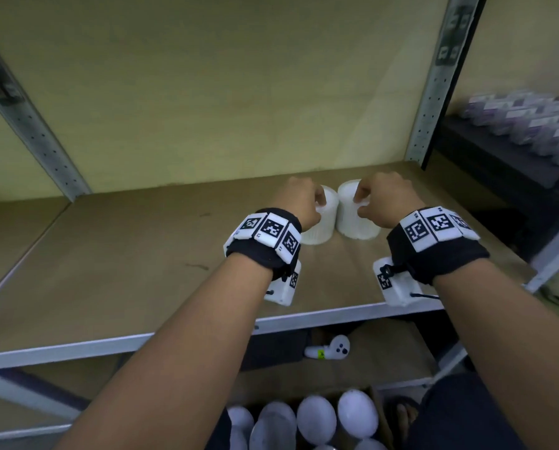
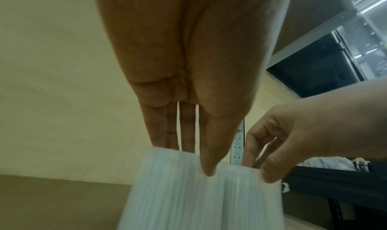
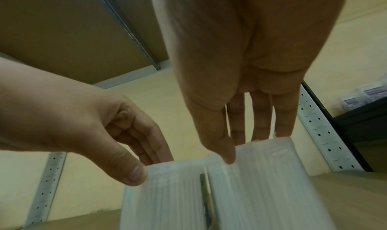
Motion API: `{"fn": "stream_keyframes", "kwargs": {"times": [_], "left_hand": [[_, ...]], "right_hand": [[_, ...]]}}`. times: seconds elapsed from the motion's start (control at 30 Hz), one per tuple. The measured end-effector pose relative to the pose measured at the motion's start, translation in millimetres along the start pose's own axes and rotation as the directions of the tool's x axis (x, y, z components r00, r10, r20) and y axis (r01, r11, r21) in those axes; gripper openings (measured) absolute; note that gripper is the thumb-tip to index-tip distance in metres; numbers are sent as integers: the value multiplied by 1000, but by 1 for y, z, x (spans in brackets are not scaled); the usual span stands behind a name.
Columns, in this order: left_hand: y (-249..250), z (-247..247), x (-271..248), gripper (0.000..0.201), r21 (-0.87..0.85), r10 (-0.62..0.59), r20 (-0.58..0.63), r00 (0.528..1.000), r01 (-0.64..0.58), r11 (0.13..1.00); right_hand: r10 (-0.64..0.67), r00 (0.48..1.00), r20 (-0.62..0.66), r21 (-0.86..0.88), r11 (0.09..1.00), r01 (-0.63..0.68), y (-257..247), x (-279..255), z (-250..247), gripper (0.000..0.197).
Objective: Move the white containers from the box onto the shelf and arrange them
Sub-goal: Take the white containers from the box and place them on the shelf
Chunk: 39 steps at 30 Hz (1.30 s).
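Observation:
Two white ribbed containers stand upright side by side, nearly touching, on the brown shelf board [image 1: 135, 254], right of its middle. My left hand [image 1: 317, 206] grips the top of the left container [image 1: 318, 227]. My right hand [image 1: 360, 203] grips the top of the right container [image 1: 352, 222]. In the left wrist view my left hand [image 2: 192, 160] has its thumb on the front of its container [image 2: 173, 194] and its fingers behind the rim. In the right wrist view my right hand [image 3: 247, 149] holds its container [image 3: 272, 187] the same way. Several more white containers [image 1: 317, 417] sit in a cardboard box [image 1: 380, 414] below.
Perforated metal uprights [image 1: 434, 92] [image 1: 34, 125] frame the shelf bay, which has a pale back wall. The shelf's white front edge [image 1: 141, 339] runs below my forearms. A white controller [image 1: 331, 350] lies on the lower shelf. A dark neighbouring shelf holds purple-and-white packs [image 1: 531, 121].

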<state>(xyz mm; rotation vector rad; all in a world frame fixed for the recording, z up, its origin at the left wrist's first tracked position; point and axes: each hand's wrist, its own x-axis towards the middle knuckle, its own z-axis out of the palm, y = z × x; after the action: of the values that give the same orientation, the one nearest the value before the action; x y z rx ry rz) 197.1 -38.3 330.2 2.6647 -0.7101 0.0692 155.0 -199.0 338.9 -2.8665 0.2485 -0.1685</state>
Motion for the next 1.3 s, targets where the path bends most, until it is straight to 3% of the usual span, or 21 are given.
{"fn": "stream_keyframes", "kwargs": {"times": [0.63,1.03,1.2,1.3], "left_hand": [[-33,25,135,32,-76,-21,-35,999,18,997],[-35,33,159,35,-88,-50,-102,993,41,995],[-31,33,157,42,-76,-62,-78,995,56,996],[-28,29,154,31,-10,-51,-30,998,51,999]], "right_hand": [[1,998,-60,4,1000,-1,22,132,15,22],[-2,995,-103,28,1000,5,28,159,22,25],[-18,996,-92,-12,1000,17,28,167,22,26],[-27,998,-55,-34,999,25,29,171,19,28]]}}
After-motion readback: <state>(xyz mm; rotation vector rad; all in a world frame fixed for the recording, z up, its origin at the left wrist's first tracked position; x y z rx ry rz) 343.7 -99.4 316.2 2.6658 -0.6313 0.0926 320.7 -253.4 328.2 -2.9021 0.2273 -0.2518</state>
